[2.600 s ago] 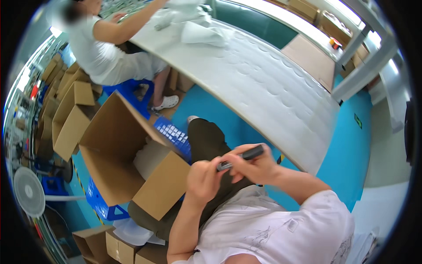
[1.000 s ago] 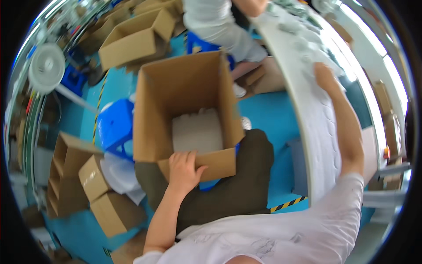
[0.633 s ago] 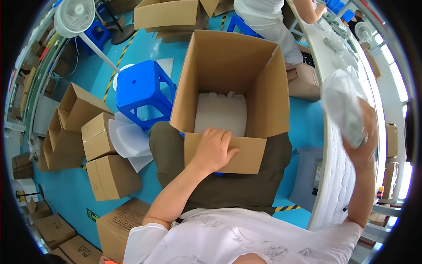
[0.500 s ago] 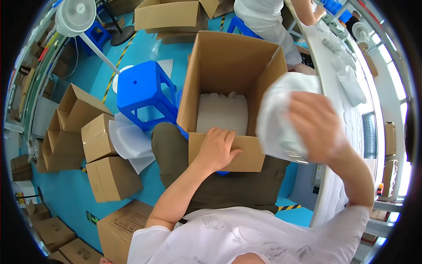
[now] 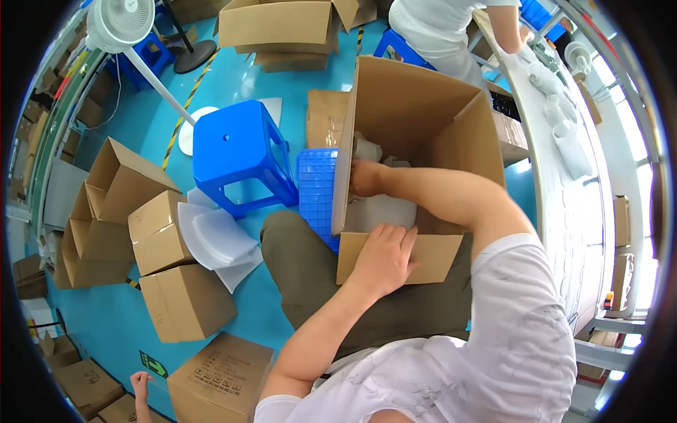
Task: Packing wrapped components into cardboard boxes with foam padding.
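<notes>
A tall open cardboard box (image 5: 423, 99) stands in front of my lap, its near flap (image 5: 437, 257) folded outward. My left hand (image 5: 384, 262) lies on that flap with fingers stretched toward the fold and thumb apart. Deep inside the box, my right hand (image 5: 367, 178) is against the left wall, above a white foam-wrapped bundle (image 5: 381, 213). Its fingers are mostly hidden, so I cannot make out what they hold. Another white wrapped piece (image 5: 367, 149) shows just beyond that hand, partly covered by the wall.
Left of the box are a blue stool (image 5: 236, 144), a blue plastic crate (image 5: 319, 190), white foam sheets (image 5: 218, 236) and cardboard boxes (image 5: 187, 303). A white fan (image 5: 123, 25) stands behind. A long table (image 5: 557, 233) runs along the right. Another person's hand (image 5: 141, 381) appears lower left.
My right hand has gone from the right of the box, where it held a white wrapped bundle, down into the box. The box now appears farther right; my left hand stays on the flap.
</notes>
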A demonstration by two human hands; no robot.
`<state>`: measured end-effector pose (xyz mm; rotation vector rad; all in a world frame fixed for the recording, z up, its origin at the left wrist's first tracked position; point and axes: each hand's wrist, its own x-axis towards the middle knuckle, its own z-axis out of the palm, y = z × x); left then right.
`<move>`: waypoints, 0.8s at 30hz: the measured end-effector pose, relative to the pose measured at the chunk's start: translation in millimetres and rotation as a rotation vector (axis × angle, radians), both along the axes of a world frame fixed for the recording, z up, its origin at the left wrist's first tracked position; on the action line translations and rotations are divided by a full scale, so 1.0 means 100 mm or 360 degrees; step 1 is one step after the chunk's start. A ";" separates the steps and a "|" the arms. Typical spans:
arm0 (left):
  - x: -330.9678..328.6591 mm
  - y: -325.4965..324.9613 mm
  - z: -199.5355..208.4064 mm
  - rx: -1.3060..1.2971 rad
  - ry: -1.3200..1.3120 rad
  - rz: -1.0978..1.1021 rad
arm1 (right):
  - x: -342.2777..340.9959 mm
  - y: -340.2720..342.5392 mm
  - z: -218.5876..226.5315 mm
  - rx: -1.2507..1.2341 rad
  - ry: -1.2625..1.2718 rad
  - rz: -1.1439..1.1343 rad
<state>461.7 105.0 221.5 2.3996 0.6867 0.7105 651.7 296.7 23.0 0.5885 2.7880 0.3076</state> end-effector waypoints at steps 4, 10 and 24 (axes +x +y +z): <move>0.09 0.03 0.01 -0.0019 -0.0016 -0.0141 | 0.25 -0.01 -0.58 0.0064 0.0255 -0.0087; -0.05 0.09 0.03 -0.0086 0.0086 -0.0100 | -0.35 -0.01 -0.49 0.0073 0.0205 -0.0237; -0.19 0.09 -0.06 0.0069 0.0218 -0.0002 | -0.87 0.24 0.55 -0.0504 -0.0023 -0.0765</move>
